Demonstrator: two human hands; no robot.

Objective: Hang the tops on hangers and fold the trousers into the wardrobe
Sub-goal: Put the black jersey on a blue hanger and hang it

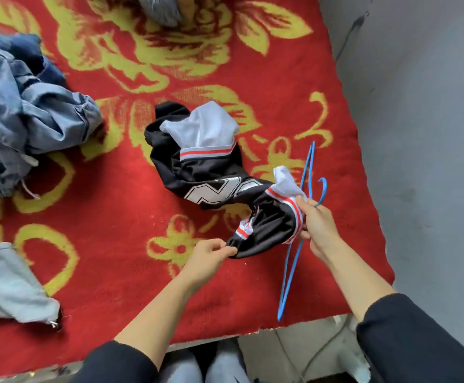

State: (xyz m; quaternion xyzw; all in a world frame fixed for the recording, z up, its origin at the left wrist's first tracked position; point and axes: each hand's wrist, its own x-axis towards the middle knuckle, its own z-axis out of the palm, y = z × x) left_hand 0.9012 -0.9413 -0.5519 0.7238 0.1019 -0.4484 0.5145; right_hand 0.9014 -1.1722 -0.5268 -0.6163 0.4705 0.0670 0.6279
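A black sports jersey (203,172) with white mesh lining and red-and-white trim lies crumpled in the middle of the red blanket. My left hand (207,252) pinches its near black edge. My right hand (318,225) grips a thin blue wire hanger (294,258) together with the jersey's striped trim. The hanger's hook curls up just beyond my right fingers and its long frame hangs down toward the bed's front edge.
The bed is covered by a red blanket with yellow flowers (120,217). Denim garments (23,117) are piled at the left, a pale blue garment (7,286) lies at the near left, and more clothes (164,6) sit at the far edge. A grey wall (424,134) runs along the right.
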